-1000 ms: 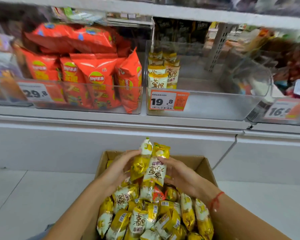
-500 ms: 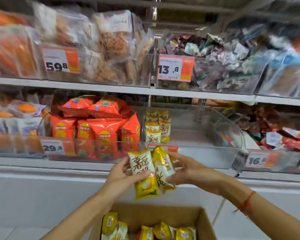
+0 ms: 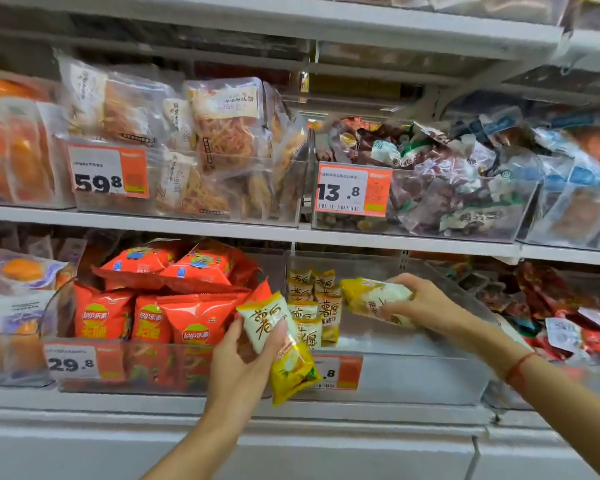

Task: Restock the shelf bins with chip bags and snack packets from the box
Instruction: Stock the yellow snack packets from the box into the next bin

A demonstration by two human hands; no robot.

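The left hand (image 3: 243, 358) is gripping 1 yellow-and-white snack packet (image 3: 279, 344) in front of the clear bin (image 3: 413, 375), its long axis near upright and leaning left at the top. The right hand (image 3: 426, 303) is clasping a second packet (image 3: 374, 299) inside the bin, lying almost level, yellow end pointing left toward the standing packets (image 3: 314, 306).

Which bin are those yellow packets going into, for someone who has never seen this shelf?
Find the lower shelf and the bin of red chip bags tagged 29.8. The clear bin immediately to its right is the one. Unlike its packed neighbours it is mostly bare, with a short row of yellow packets along its left wall, and the right hand is reaching into it with another packet.
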